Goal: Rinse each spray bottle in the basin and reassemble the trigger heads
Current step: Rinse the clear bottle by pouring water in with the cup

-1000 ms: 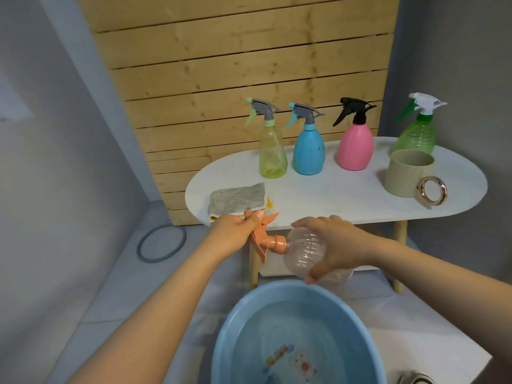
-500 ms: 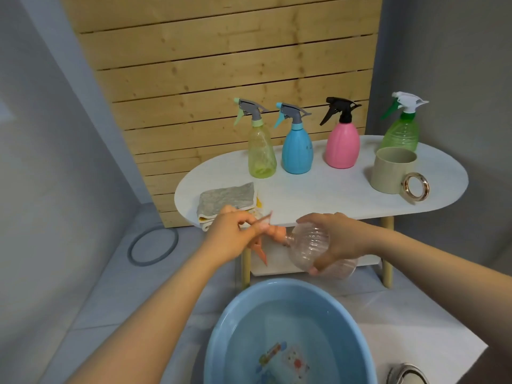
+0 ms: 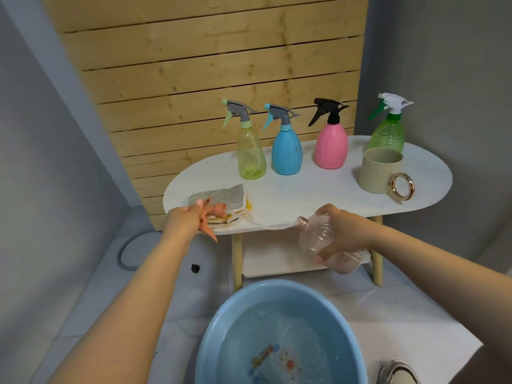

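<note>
We've got L hand (image 3: pixel 186 220) gripping orange trigger head (image 3: pixel 214 214) at 9 o'clock of R hand (image 3: pixel 339 231), whose fingers wrap the clear bottle (image 3: pixel 315 236) w/ open neck.

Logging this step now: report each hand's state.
Left hand: grips the orange trigger head.
Right hand: holds the clear bottle, neck open.

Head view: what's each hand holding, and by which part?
Left hand grips the orange trigger head by its body. Right hand holds the clear bottle around its ribbed body, neck open.
</note>
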Motion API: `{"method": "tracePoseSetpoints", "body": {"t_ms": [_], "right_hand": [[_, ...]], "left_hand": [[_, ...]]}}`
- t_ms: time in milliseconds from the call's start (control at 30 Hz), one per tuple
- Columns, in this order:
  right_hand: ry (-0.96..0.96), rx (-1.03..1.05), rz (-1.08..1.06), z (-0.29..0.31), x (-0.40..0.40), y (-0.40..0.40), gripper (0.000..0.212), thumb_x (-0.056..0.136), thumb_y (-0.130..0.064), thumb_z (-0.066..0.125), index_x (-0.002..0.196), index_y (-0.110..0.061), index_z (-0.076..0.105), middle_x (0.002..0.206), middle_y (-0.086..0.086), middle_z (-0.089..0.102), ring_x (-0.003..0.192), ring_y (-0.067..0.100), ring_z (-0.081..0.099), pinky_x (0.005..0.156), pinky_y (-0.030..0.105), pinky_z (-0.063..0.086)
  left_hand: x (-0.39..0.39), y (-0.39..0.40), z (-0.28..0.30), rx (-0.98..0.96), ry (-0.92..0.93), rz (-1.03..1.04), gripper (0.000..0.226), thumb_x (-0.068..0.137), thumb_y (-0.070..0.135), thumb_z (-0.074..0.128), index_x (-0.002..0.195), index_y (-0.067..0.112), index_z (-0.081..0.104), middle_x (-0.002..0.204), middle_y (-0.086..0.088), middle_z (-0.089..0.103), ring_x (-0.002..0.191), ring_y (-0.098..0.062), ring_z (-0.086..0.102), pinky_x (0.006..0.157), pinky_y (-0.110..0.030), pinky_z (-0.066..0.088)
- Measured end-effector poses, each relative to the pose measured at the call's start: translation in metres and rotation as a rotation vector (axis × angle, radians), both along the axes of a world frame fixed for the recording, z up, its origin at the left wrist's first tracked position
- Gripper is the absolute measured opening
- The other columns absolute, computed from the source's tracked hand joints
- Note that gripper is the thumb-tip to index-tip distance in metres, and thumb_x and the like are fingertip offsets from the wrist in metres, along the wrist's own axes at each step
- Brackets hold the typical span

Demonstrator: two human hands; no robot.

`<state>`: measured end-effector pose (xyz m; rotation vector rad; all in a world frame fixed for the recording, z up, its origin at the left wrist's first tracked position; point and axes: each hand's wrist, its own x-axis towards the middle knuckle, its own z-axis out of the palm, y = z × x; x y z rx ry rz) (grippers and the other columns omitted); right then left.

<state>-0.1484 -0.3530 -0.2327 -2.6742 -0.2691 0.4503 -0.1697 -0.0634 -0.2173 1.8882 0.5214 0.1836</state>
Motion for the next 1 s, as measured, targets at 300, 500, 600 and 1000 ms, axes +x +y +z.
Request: {"method": "tracePoseSetpoints", "body": {"t_ms": [300, 500, 600, 1000], "right_hand": [[0.099, 0.231, -0.169, 0.005, 0.000, -0.005, 0.099, 0.063, -0.037, 0.085, 0.138, -0.018, 0.023, 0.110, 0.001, 0.050, 0.101, 0.022, 0.050, 0.082, 0.027, 0.039], [0.096, 0.300, -0.176, 0.002, 0.003, 0.007, 0.098, 0.063, -0.037, 0.085, 0.137, -0.017, 0.024, 0.110, 0.002, 0.048, 0.101, 0.021, 0.049, 0.082, 0.027, 0.038], [0.067, 0.355, -0.189, 0.002, 0.008, 0.013, 0.098, 0.062, -0.037, 0.085, 0.136, -0.016, 0.024, 0.117, 0.002, 0.048, 0.104, 0.019, 0.048, 0.085, 0.028, 0.040], [0.097, 0.640, -0.176, 0.003, 0.016, 0.006, 0.088, 0.074, -0.045, 0.074, 0.144, -0.026, 0.023, 0.126, -0.002, 0.042, 0.117, 0.015, 0.045, 0.094, 0.026, 0.039]], "left_hand": [[0.019, -0.014, -0.006, -0.063, 0.015, 0.037, 0.032, 0.102, 0.033, 0.040, 0.094, 0.014, 0.064, 0.054, 0.001, 0.065, 0.043, -0.009, 0.056, 0.056, -0.024, 0.036], [0.042, -0.054, -0.024, -0.213, 0.040, -0.086, 0.018, 0.098, 0.016, 0.051, 0.086, 0.007, 0.062, 0.072, -0.008, 0.062, 0.060, -0.017, 0.053, 0.079, -0.037, 0.052], [0.053, -0.074, -0.029, -0.190, 0.037, -0.152, 0.013, 0.096, 0.008, 0.051, 0.095, 0.004, 0.063, 0.078, -0.009, 0.065, 0.064, -0.019, 0.056, 0.088, -0.042, 0.051], [0.042, -0.092, -0.015, 0.084, -0.020, -0.541, 0.032, 0.090, 0.001, 0.046, 0.106, 0.023, 0.061, 0.088, 0.011, 0.067, 0.081, 0.004, 0.060, 0.073, -0.010, 0.041]]}}
